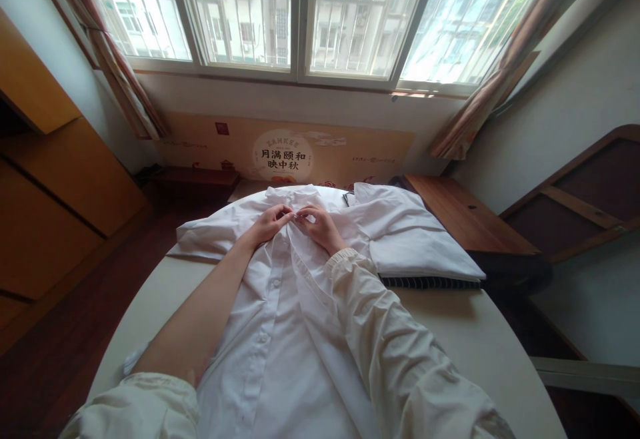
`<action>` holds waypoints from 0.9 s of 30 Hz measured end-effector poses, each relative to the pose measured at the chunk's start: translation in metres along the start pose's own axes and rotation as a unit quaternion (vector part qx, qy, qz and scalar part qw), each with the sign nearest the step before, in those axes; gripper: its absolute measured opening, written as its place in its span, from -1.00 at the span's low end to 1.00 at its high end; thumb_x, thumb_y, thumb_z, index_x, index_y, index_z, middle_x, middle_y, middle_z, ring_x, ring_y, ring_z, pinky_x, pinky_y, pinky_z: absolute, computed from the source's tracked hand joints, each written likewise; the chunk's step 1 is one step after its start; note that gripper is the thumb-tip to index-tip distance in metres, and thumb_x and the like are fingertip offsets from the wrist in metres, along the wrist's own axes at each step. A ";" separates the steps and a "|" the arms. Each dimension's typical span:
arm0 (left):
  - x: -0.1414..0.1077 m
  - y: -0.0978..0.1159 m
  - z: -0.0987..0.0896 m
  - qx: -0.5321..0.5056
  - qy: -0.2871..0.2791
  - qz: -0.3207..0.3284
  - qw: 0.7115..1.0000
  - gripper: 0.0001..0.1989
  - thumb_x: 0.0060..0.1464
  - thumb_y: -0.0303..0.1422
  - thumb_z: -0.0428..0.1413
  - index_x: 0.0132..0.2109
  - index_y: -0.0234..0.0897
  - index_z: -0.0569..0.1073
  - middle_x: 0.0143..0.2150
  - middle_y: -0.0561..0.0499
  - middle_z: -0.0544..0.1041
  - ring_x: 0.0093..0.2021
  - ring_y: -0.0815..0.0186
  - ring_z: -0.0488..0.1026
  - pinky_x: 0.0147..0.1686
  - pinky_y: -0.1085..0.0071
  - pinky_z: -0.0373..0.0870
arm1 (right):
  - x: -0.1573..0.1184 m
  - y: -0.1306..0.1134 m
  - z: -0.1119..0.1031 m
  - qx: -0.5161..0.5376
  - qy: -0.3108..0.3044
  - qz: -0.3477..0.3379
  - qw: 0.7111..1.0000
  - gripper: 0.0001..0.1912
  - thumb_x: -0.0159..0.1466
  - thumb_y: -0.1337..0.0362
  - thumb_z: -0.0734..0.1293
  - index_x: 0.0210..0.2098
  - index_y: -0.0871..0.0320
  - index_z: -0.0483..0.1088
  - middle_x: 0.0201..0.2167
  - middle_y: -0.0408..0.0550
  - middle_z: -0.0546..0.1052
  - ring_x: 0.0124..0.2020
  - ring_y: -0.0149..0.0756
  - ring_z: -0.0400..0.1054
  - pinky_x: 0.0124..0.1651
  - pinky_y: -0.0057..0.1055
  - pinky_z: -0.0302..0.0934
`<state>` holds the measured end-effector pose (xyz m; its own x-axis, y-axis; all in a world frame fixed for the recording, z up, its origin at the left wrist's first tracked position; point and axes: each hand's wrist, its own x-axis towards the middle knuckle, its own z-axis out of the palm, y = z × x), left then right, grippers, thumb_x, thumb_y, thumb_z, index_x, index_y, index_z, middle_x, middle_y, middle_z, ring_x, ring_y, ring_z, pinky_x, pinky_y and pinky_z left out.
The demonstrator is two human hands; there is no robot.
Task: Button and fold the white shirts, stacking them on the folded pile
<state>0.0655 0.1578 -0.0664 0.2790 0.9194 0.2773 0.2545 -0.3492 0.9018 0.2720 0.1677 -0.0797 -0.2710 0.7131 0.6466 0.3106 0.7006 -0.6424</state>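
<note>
A white button-up shirt (pixel 295 332) lies spread on the table, its collar (pixel 295 192) at the far side and its hem toward me. Down its front runs a placket with several buttons, and its two front edges lie apart below my hands. My left hand (pixel 273 222) pinches the shirt's front edge just below the collar. From the other side, my right hand (pixel 317 226) pinches the cloth at the same spot, fingertips meeting those of the left. Whatever small part sits between the fingertips is hidden.
The shirt lies on a round cream table (pixel 155 312). Under the right sleeve (pixel 420 239) shows a dark striped edge (pixel 430 283), perhaps a spiral notebook. Beyond the table are a printed cardboard panel (pixel 200 149), a wooden desk (pixel 465 216) and barred windows (pixel 245 19).
</note>
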 end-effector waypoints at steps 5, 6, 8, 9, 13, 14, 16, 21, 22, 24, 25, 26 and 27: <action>-0.001 0.001 0.000 0.016 -0.001 0.011 1.000 -0.59 0.18 0.00 0.25 -0.12 -0.28 0.62 -0.16 -0.08 0.65 -0.22 0.22 0.54 -0.20 0.36 0.48 | -0.001 -0.004 -0.003 0.020 -0.005 0.019 1.000 -0.84 0.35 0.13 0.45 -0.28 0.07 0.62 -0.24 -0.04 0.66 -0.15 -0.19 0.52 0.01 -0.25 0.39; -0.001 0.002 0.000 0.023 0.000 0.015 1.000 -0.60 0.18 0.00 0.25 -0.12 -0.27 0.62 -0.17 -0.08 0.65 -0.24 0.23 0.54 -0.21 0.36 0.48 | -0.001 -0.005 -0.004 0.015 -0.011 0.018 1.000 -0.85 0.35 0.15 0.45 -0.29 0.07 0.61 -0.24 -0.05 0.65 -0.14 -0.20 0.51 0.01 -0.26 0.38; -0.001 0.002 0.001 0.037 0.004 0.024 0.999 -0.61 0.17 0.00 0.26 -0.14 -0.26 0.62 -0.19 -0.07 0.65 -0.27 0.24 0.53 -0.22 0.36 0.47 | -0.001 -0.005 -0.005 0.001 -0.024 0.016 1.000 -0.87 0.36 0.21 0.42 -0.30 0.07 0.58 -0.26 -0.08 0.63 -0.14 -0.21 0.49 0.02 -0.27 0.36; -0.001 0.002 0.002 0.042 0.008 0.028 0.999 -0.62 0.17 -0.01 0.26 -0.15 -0.26 0.62 -0.20 -0.06 0.65 -0.28 0.25 0.52 -0.22 0.36 0.46 | 0.000 -0.005 -0.006 -0.007 -0.028 0.016 0.999 -0.88 0.36 0.23 0.41 -0.31 0.06 0.57 -0.26 -0.09 0.61 -0.14 -0.22 0.48 0.03 -0.27 0.35; 0.001 0.005 0.001 0.061 0.027 0.026 0.997 -0.65 0.14 -0.03 0.28 -0.20 -0.25 0.60 -0.26 -0.05 0.63 -0.32 0.25 0.49 -0.27 0.36 0.43 | 0.000 -0.001 -0.004 -0.036 -0.038 0.014 0.999 -0.90 0.37 0.29 0.37 -0.29 0.06 0.52 -0.24 -0.10 0.57 -0.10 -0.22 0.43 0.04 -0.28 0.31; 0.003 0.008 0.000 0.066 0.023 0.017 0.997 -0.66 0.13 -0.04 0.29 -0.21 -0.26 0.60 -0.29 -0.04 0.63 -0.34 0.26 0.49 -0.30 0.37 0.41 | 0.000 0.001 -0.004 -0.037 -0.039 0.015 0.998 -0.91 0.38 0.29 0.36 -0.28 0.06 0.52 -0.22 -0.09 0.56 -0.09 -0.21 0.43 0.05 -0.28 0.30; 0.005 0.015 -0.006 0.080 0.001 -0.006 0.997 -0.65 0.09 -0.04 0.31 -0.22 -0.26 0.60 -0.34 -0.03 0.61 -0.37 0.26 0.47 -0.35 0.38 0.37 | 0.000 0.002 -0.003 -0.031 -0.037 0.018 0.999 -0.91 0.39 0.27 0.36 -0.25 0.06 0.51 -0.20 -0.07 0.54 -0.08 -0.20 0.41 0.05 -0.28 0.30; 0.005 0.041 -0.027 0.146 -0.133 -0.092 0.976 -0.59 -0.01 0.02 0.34 -0.36 -0.28 0.58 -0.43 0.01 0.55 -0.44 0.30 0.39 -0.43 0.41 0.23 | 0.000 -0.001 -0.003 -0.018 -0.023 0.044 0.999 -0.86 0.42 0.22 0.32 -0.23 0.08 0.50 -0.19 -0.06 0.51 -0.10 -0.22 0.41 0.07 -0.27 0.30; 0.005 0.044 -0.031 0.157 -0.164 -0.105 0.968 -0.58 -0.01 0.03 0.33 -0.39 -0.28 0.56 -0.47 0.03 0.52 -0.46 0.32 0.37 -0.45 0.41 0.20 | 0.001 -0.003 -0.003 -0.019 -0.018 0.050 0.998 -0.85 0.43 0.22 0.30 -0.23 0.09 0.50 -0.18 -0.06 0.51 -0.10 -0.23 0.41 0.07 -0.27 0.30; 0.003 0.048 -0.035 0.165 -0.204 -0.114 0.958 -0.56 -0.01 0.04 0.32 -0.45 -0.27 0.53 -0.52 0.05 0.47 -0.49 0.33 0.33 -0.47 0.41 0.16 | 0.001 -0.008 -0.003 -0.024 -0.013 0.061 0.998 -0.85 0.43 0.24 0.28 -0.21 0.09 0.49 -0.17 -0.06 0.51 -0.11 -0.23 0.42 0.09 -0.26 0.31; 0.003 0.049 -0.036 0.161 -0.211 -0.111 0.958 -0.56 -0.02 0.04 0.32 -0.47 -0.27 0.51 -0.53 0.05 0.45 -0.50 0.34 0.33 -0.47 0.41 0.15 | 0.002 -0.011 -0.004 -0.027 -0.012 0.063 0.998 -0.86 0.42 0.25 0.28 -0.19 0.09 0.49 -0.15 -0.05 0.51 -0.11 -0.23 0.43 0.09 -0.25 0.32; 0.002 0.048 -0.036 0.153 -0.212 -0.107 0.959 -0.55 -0.03 0.04 0.32 -0.47 -0.27 0.51 -0.54 0.05 0.44 -0.50 0.34 0.32 -0.47 0.41 0.15 | 0.003 -0.014 -0.005 -0.032 -0.012 0.065 0.997 -0.87 0.41 0.26 0.29 -0.16 0.09 0.48 -0.12 -0.03 0.51 -0.11 -0.23 0.43 0.09 -0.25 0.33; 0.002 0.048 -0.036 0.142 -0.209 -0.105 0.962 -0.55 -0.03 0.05 0.32 -0.46 -0.28 0.51 -0.54 0.05 0.43 -0.50 0.35 0.32 -0.47 0.42 0.16 | 0.004 -0.018 -0.006 -0.037 -0.013 0.066 0.997 -0.87 0.39 0.27 0.29 -0.12 0.09 0.47 -0.08 -0.02 0.51 -0.11 -0.23 0.44 0.09 -0.24 0.34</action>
<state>0.0451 0.1498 -0.0110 0.5266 0.8429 -0.1111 0.5711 -0.2539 0.7807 0.2705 0.1581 -0.0631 -0.2469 0.8002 0.5466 0.4115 0.5972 -0.6885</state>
